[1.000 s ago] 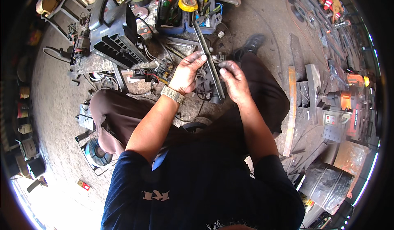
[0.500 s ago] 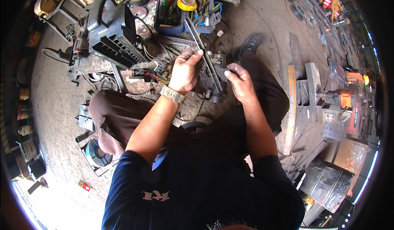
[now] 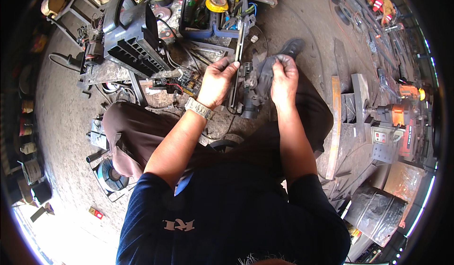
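My left hand [image 3: 218, 81], with a watch on its wrist, pinches a long narrow metal strip [image 3: 240, 40] between thumb and fingers. The strip stands nearly lengthwise, its far end by the toolbox. To its right, my right hand [image 3: 285, 81] is closed on a crumpled dark grey rag [image 3: 264, 78], which hangs between the two hands. Below the rag, a black cylindrical machine part [image 3: 249, 108] shows between my legs, partly covered. Left of my left hand lie wires and a yellowish circuit board [image 3: 191, 82].
A blue toolbox [image 3: 196, 33] with hand tools and a yellow tape measure [image 3: 217, 3] stands ahead. A large dark machine housing [image 3: 133, 40] sits on a low bench at left. A rusty flat bar [image 3: 335, 123] and an orange power tool [image 3: 397, 114] lie at right.
The metal strip has swung from a leftward slant to nearly straight ahead. My right hand has moved up and slightly right with the rag, which is now apart from the strip.
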Motion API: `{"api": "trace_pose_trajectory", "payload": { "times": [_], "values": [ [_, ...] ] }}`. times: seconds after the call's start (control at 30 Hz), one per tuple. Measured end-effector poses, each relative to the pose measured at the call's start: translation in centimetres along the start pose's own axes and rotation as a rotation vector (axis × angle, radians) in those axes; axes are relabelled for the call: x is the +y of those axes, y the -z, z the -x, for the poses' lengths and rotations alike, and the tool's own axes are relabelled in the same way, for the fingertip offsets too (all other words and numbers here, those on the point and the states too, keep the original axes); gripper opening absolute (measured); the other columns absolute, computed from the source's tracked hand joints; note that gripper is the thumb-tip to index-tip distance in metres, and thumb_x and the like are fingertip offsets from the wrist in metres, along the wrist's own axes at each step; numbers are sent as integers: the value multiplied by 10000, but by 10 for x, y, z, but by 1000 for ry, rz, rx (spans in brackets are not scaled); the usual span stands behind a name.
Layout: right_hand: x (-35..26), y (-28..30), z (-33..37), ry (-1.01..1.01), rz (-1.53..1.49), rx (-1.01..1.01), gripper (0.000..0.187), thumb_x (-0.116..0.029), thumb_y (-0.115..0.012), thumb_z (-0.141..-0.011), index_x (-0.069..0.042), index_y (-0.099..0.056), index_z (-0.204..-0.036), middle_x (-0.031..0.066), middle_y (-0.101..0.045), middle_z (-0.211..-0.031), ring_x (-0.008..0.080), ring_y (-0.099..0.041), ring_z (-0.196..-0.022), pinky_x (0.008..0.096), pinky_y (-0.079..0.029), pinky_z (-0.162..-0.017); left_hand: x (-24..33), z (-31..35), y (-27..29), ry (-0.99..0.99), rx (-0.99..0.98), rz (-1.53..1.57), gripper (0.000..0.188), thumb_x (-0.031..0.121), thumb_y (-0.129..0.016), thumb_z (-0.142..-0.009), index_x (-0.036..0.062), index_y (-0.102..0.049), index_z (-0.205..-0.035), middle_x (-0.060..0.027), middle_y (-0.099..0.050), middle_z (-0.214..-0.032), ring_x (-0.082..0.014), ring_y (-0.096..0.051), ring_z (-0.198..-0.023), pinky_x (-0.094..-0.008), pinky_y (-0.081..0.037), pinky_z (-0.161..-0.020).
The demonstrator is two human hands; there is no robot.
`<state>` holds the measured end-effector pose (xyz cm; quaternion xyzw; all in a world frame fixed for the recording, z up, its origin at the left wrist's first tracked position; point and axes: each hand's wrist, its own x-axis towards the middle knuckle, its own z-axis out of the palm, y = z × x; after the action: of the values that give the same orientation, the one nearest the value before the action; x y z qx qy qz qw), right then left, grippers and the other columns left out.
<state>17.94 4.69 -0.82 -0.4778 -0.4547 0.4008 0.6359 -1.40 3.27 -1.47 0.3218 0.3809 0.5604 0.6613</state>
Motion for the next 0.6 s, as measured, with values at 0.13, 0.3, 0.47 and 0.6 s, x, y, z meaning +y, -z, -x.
{"api": "trace_pose_trajectory", "payload": {
  "times": [0.13, 0.3, 0.47, 0.6],
  "values": [
    [-20, -36, -24, 114, 76, 29, 63, -21, -650, -978, -4, -649, -1039, -3, -652, -864, 68, -555, -746, 260, -484, -677, 11, 19, -12, -58, -64, -143, 304, 117, -624, -1048, -51, -666, -1298, -56, -740, -1095, -83, -621, -970, -252, -517, -890],
    [-24, -60, -21, 246, 510, 17, 225, -159, -717, -971, -7, -708, -1136, 109, -751, -972, 196, -703, -885, 344, -556, -830, 7, 25, -20, -270, 4, -449, 314, 61, -608, -998, -88, -659, -1269, -146, -728, -1123, -193, -662, -1026, -324, -516, -934],
    [6, -69, 5, 128, 310, -73, 426, -198, -782, -953, 25, -655, -1292, 103, -739, -1073, 172, -675, -945, 341, -556, -860, -3, 21, -9, -343, 85, -545, 338, 61, -611, -987, -107, -649, -1278, -231, -708, -1118, -300, -692, -1046, -360, -518, -949],
    [4, -63, -6, -37, 139, -24, 264, -90, -711, -984, 68, -692, -1195, 62, -733, -1011, 91, -630, -863, 255, -536, -779, -7, 27, -11, -328, 98, -581, 315, 112, -643, -1010, -76, -670, -1263, -225, -701, -1065, -318, -694, -983, -362, -527, -883]
  ]
}}
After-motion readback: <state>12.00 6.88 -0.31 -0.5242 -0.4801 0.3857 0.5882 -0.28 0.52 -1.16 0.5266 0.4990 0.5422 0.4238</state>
